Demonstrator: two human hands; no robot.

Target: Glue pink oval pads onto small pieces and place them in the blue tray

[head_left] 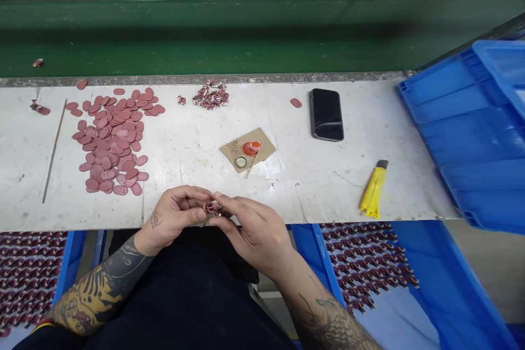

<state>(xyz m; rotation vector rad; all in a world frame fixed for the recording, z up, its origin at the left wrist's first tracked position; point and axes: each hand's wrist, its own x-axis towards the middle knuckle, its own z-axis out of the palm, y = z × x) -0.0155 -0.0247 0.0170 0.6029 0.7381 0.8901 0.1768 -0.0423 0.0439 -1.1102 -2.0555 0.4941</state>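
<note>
Near the bench's front edge, my left hand (174,216) and my right hand (253,229) meet around a small dark-red figurine (212,208) with light bits. Fingertips of both hands pinch it, hiding part of its shape. Beyond them lies a brown card (262,142) bearing a red blob (251,147), a bottle cap (241,162) and a thin wooden stick (253,164). A heap of pink oval discs (115,136) spreads to the left. Behind the card, to its left, is a cluster of similar small figurines (211,94).
A black phone (326,115) and a yellow utility knife (374,188) lie on the right of the white bench (197,153). Blue crates (463,136) stand at the right end. Trays holding rows of dark-red pieces (365,262) sit below. A thin rod (54,153) lies left.
</note>
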